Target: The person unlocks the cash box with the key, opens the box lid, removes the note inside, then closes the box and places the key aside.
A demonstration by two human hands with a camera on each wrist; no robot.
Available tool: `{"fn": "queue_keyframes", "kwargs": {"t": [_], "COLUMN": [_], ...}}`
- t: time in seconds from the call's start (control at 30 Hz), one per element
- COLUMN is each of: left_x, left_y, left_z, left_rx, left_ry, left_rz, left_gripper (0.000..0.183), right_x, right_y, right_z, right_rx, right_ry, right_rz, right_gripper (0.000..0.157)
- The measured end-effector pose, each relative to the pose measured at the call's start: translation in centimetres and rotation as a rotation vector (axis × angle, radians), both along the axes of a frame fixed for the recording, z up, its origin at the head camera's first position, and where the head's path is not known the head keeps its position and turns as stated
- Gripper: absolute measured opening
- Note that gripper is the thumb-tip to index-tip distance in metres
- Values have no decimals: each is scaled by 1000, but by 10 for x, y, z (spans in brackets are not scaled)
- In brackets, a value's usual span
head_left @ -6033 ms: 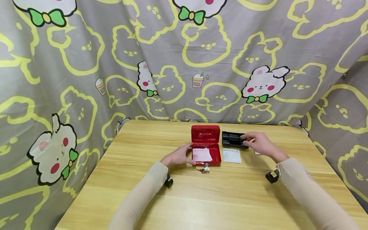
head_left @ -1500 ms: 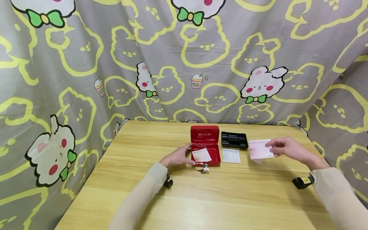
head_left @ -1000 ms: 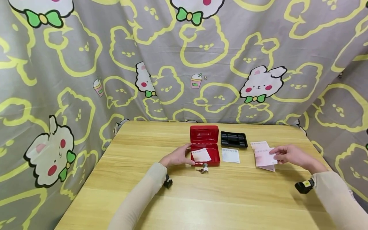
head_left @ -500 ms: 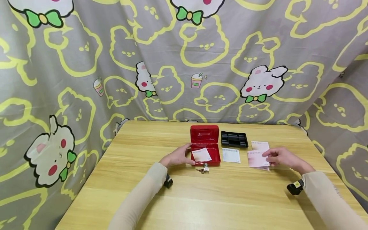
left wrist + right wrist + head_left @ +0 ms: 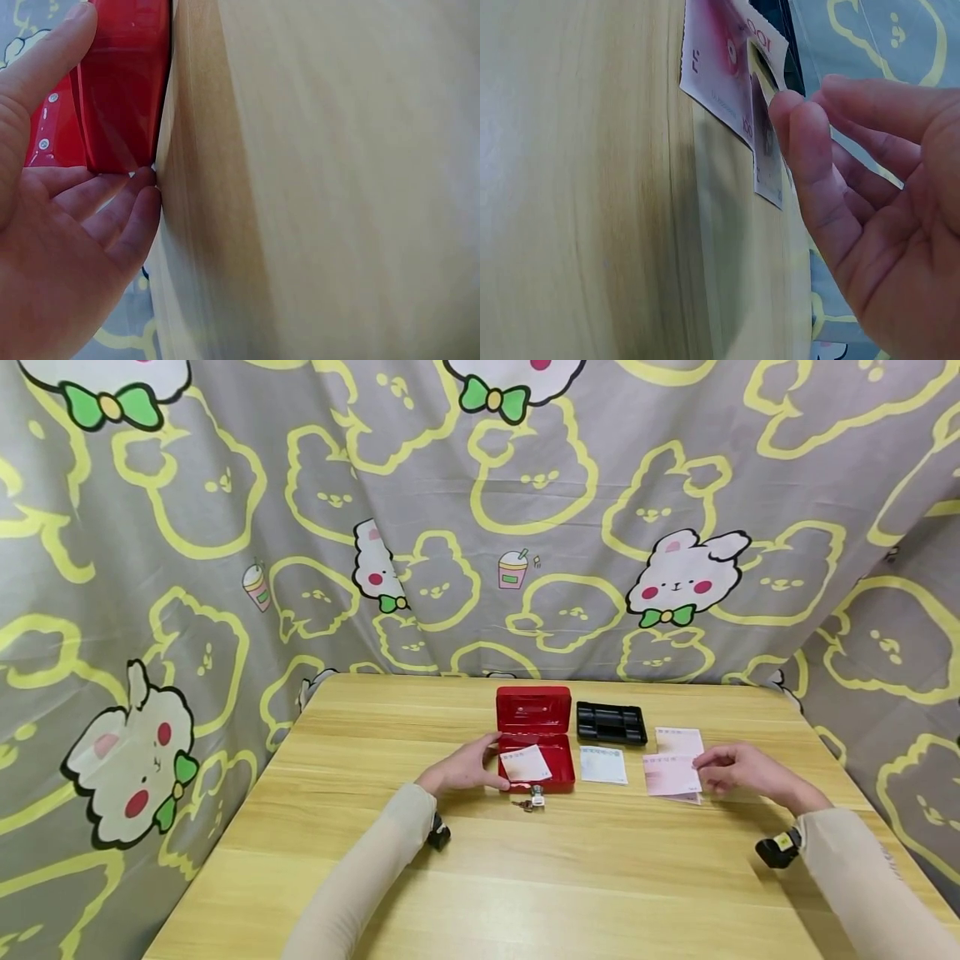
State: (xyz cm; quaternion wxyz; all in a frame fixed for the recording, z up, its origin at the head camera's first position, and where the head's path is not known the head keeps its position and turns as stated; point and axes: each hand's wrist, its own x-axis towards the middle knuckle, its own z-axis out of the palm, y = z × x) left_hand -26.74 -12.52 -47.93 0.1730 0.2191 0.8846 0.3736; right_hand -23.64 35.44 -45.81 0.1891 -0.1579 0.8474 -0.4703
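A red cash box [image 5: 534, 708] stands with its lid raised at the back of the table, a pinkish banknote [image 5: 525, 763] inside. My left hand [image 5: 467, 766] holds the box's left side, thumb at the front corner and fingers along the side wall in the left wrist view. To the right, a pink banknote [image 5: 670, 776] overlaps another pink banknote [image 5: 680, 740] on the table. Beside the upper note's right edge is my right hand [image 5: 742, 772], its fingers loosely bent. In the right wrist view its fingertips are close to the notes with nothing visibly pinched between them.
A black compartment tray [image 5: 611, 739] sits right of the box. In front of the tray lies a pale bluish banknote [image 5: 603, 767]. Keys [image 5: 524, 805] and a small metal lock part [image 5: 537, 795] are at the box's front. A patterned curtain [image 5: 442, 635] hangs behind the wooden table [image 5: 480, 877].
My right hand pulled a pink banknote rightward, then laid it over the other and let go, shifting slightly right. My left hand stays on the box.
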Motion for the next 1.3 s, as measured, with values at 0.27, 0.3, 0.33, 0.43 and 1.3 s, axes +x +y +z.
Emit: {"fn": "queue_keyframes", "kwargs": {"t": [0.27,0.3,0.33,0.43,1.3], "left_x": [0,0,0,1,2], "left_y": [-1,-1,-1,-2,-1], "left_z": [1,1,1,2,2], "left_rx": [-12,-12,-13,-10,-17], "left_ry": [15,16,18,19,20], "left_rz": [-6,-7,-8,-10,-9], "left_gripper": [101,101,101,100,100], "right_x": [4,4,4,4,-37], "right_y": [0,-2,-4,-17,-194], "right_z": [9,11,14,22,26], "right_rx": [84,93,102,112,2], "right_ry": [22,24,20,16,43], "right_rz": [-38,-45,-51,-49,175], "right_gripper": [36,36,37,38,26]}}
